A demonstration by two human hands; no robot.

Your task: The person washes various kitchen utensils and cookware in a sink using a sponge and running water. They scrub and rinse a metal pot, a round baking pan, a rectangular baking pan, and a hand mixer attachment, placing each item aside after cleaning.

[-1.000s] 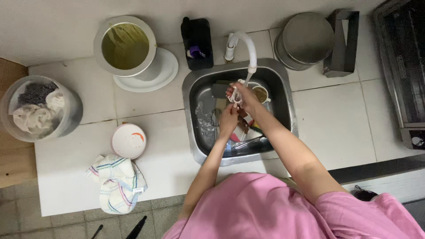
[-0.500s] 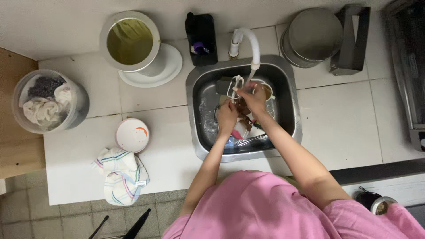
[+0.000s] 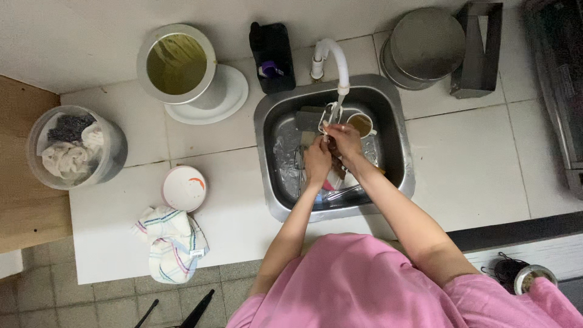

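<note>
Both hands are working in the sink (image 3: 398,130): my right hand (image 3: 345,138) is pinching a white utensil (image 3: 331,112) under the tap (image 3: 333,58), my left hand (image 3: 317,163) is closing on something I can't identify. I'm judging this as rinsing; next I'm needing to turn it under the stream.

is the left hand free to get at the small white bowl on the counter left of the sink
Probably not straight away: the left hand is in the sink, busy with an item under the tap. The path to the white bowl looks open, with only bare counter between.

White tiled countertop (image 3: 486,164), pale wall (image 3: 91,30) along the top, wooden surface (image 3: 18,182) at left, grey tiled floor (image 3: 61,300), soft even light
</note>
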